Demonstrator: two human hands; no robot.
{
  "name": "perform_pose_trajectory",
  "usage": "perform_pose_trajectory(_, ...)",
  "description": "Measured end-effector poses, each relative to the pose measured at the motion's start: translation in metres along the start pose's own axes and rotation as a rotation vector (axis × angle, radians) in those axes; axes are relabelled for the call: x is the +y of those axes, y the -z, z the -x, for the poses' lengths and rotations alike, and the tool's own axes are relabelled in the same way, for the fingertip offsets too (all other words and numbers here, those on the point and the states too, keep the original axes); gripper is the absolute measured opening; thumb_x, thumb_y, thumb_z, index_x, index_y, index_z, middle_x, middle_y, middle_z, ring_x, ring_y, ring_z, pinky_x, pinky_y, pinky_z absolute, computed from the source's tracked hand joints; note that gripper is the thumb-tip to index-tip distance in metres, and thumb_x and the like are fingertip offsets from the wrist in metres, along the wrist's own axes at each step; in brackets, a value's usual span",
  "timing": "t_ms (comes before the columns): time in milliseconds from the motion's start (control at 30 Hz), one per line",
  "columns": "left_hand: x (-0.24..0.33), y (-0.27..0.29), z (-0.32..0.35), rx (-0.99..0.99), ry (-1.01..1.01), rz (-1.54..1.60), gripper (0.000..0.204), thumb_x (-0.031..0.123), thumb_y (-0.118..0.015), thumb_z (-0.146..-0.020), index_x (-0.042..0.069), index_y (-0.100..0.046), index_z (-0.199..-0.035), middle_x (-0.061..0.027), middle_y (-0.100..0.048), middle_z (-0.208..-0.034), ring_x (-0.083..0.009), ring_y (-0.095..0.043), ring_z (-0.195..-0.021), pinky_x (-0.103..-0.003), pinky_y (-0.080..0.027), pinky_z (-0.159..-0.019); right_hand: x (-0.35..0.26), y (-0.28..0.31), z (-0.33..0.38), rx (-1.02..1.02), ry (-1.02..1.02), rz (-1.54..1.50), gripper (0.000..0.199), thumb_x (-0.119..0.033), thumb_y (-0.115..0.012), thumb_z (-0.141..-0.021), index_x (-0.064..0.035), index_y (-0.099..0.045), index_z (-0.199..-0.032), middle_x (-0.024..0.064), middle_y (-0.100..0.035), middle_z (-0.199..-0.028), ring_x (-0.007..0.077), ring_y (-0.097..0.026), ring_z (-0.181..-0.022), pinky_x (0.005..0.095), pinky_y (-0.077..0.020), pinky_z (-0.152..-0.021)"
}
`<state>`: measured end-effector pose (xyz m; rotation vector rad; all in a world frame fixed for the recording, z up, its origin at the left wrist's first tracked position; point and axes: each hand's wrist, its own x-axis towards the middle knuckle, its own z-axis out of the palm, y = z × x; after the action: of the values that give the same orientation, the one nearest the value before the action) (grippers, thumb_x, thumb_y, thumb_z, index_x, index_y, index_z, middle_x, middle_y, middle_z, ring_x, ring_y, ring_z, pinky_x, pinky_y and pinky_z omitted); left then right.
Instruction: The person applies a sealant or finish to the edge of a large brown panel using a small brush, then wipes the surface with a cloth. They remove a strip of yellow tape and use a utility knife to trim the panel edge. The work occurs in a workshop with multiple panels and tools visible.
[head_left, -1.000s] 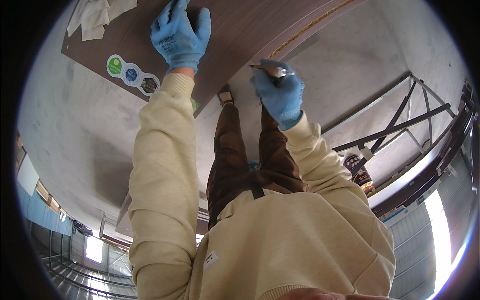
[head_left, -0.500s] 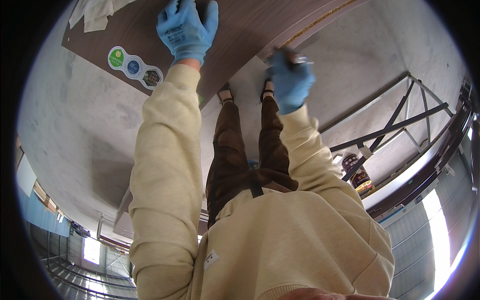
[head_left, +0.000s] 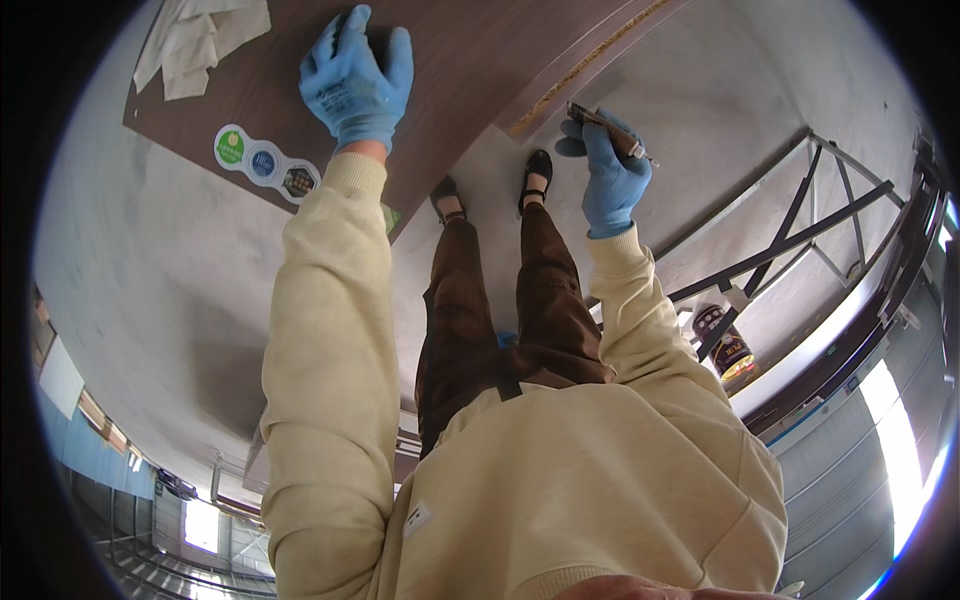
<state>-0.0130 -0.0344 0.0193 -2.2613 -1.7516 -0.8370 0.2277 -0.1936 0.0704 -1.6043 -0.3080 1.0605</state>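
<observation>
A dark brown wood-grain board (head_left: 450,60) lies in front of me, with a raw particleboard strip (head_left: 575,80) showing along its right side. On its surface rests my left hand (head_left: 355,85) in a blue glove, fingers spread and holding nothing. My right hand (head_left: 612,185), gloved alike, is off the board's right edge. It is closed round a slim brown-and-black hand tool (head_left: 618,136) with a pale metal tip; its exact kind is unclear. A sticker of joined round labels (head_left: 264,163) sits near the board's close edge, left of my left wrist.
Crumpled cream cloth (head_left: 200,45) lies on the board's far left corner. To the right stands a dark metal frame (head_left: 780,240), with a dark tub (head_left: 722,340) by it. My feet (head_left: 537,175) are on the grey concrete floor (head_left: 150,250).
My right hand has moved right and a little nearer, away from the board's edge, carrying the tool. The left hand has shifted slightly left and nearer. More of the cloth shows.
</observation>
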Motion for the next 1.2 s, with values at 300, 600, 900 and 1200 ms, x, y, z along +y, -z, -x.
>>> perform_pose_trajectory(300, -0.009, -0.011, 0.004, -0.042, -0.009, -0.043, 0.045, 0.044, -0.073, -0.088, 0.013, -0.073, -0.119, -0.008, -0.071, -0.123, -0.027, -0.065, -0.111, -0.044, -0.051, -0.095, -0.007, -0.022, -0.042, -0.056, 0.151, 0.238, 0.021, -0.01, -0.067, -0.094, 0.0039, -0.072, -0.108, 0.0146, -0.076, -0.083, 0.0212, -0.075, -0.069, 0.0339, -0.0596, -0.065)
perform_pose_trajectory(600, -0.004, -0.007, 0.0, -0.037, -0.013, -0.041, 0.044, 0.043, -0.073, -0.088, 0.012, -0.073, -0.119, -0.0079, -0.072, -0.121, -0.0264, -0.065, -0.111, -0.044, -0.051, -0.095, -0.03, -0.039, -0.064, -0.175, 0.134, 0.667, 0.021, -0.01, -0.067, -0.096, 0.0061, -0.071, -0.109, 0.0122, -0.077, -0.087, 0.0182, -0.074, -0.071, 0.0293, -0.0612, -0.066)
perform_pose_trajectory(900, -0.004, -0.008, 0.0, -0.036, -0.016, -0.054, 0.043, 0.043, -0.073, -0.089, 0.013, -0.073, -0.12, -0.0064, -0.072, -0.121, -0.0251, -0.065, -0.111, -0.042, -0.05, -0.093, -0.07, -0.025, -0.079, -0.039, 0.151, 0.358, 0.027, -0.013, -0.066, -0.097, 0.0069, -0.074, -0.113, 0.013, -0.077, -0.087, 0.0166, -0.073, -0.067, 0.0274, -0.0591, -0.061)
perform_pose_trajectory(1200, 0.002, -0.002, -0.001, -0.087, 0.021, -0.026, 0.042, 0.039, -0.073, -0.091, 0.009, -0.073, -0.121, -0.0054, -0.074, -0.123, -0.0261, -0.065, -0.118, -0.045, -0.049, -0.1, -0.014, -0.001, -0.072, -0.196, -0.075, -0.153, 0.026, -0.008, -0.063, -0.101, 0.0092, -0.067, -0.119, 0.0198, -0.076, -0.099, 0.0251, -0.074, -0.079, 0.0345, -0.0622, -0.074)
